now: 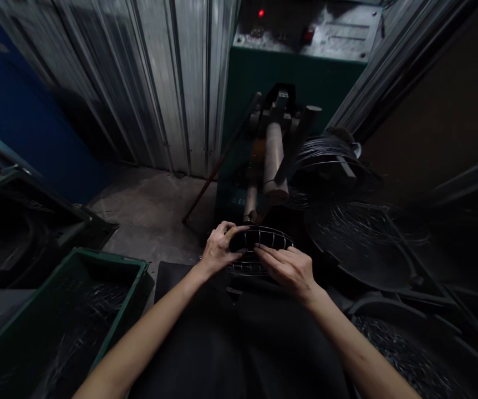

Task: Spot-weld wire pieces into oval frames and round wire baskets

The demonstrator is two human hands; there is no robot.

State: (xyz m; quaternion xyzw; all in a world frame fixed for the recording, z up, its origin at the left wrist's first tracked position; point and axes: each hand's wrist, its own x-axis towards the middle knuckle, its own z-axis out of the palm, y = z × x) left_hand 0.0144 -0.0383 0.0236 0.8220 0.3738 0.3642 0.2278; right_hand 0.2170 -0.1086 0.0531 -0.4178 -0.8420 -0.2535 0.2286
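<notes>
A round wire frame [259, 235], made of thin metal rings joined by short cross wires, is held between both hands in front of the body. My left hand [221, 247] grips its left side, thumb and fingers around the wires. My right hand [288, 266] has its fingers closed on the right side, fingertips reaching over the near wires. Just beyond the frame stands a green machine [301, 72] with a thick metal cylinder [275, 158] pointing toward me. The lower part of the frame is dim.
A green bin [79, 252] with metal pieces is at lower left. Coiled wire [326, 148] hangs right of the machine. At lower right, a round container [388, 302] holds many small metal pieces. A slanted rod [212, 177] leans left of the machine.
</notes>
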